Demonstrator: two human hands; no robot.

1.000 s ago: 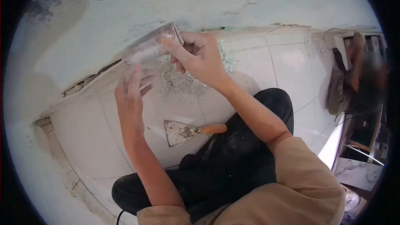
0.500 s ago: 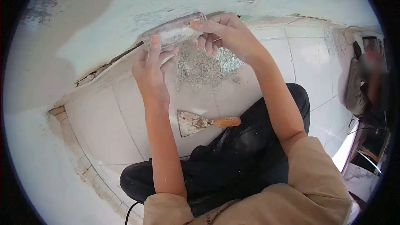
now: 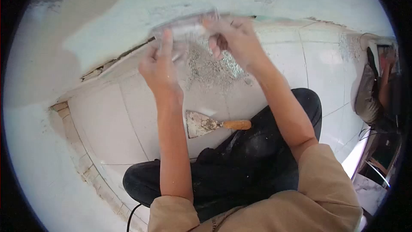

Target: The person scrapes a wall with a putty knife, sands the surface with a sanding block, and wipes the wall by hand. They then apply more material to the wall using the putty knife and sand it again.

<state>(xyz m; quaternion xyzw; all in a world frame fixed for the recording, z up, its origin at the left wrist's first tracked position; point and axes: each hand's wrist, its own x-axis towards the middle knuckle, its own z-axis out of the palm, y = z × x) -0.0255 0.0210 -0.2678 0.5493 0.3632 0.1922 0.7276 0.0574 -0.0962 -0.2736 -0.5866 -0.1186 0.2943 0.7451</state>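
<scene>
Between my two hands is a flat, see-through rectangular piece (image 3: 187, 27), whitish with dust and smeared by motion; its exact kind cannot be made out. My left hand (image 3: 159, 64) grips its left end, thumb on top. The right end is pinched by my right hand (image 3: 238, 41), with the other fingers curled below. The piece is in front of the wall's lower edge, above a heap of grey and pale green scrapings (image 3: 208, 71). A scraper (image 3: 202, 124) with a worn, stained blade and wooden handle lies on the floor nearer my legs.
The pale green wall (image 3: 107, 38) has peeling patches and a dark crack (image 3: 122, 56) along its base. White tiles (image 3: 107, 124) cover the floor, with a broken-edged strip (image 3: 81, 154) at left. Another person (image 3: 373, 90) sits at the far right.
Both hands and the piece they hold have shifted slightly right in view and are now blurred. The scraper also appears slightly up and right, as the whole view has moved a little.
</scene>
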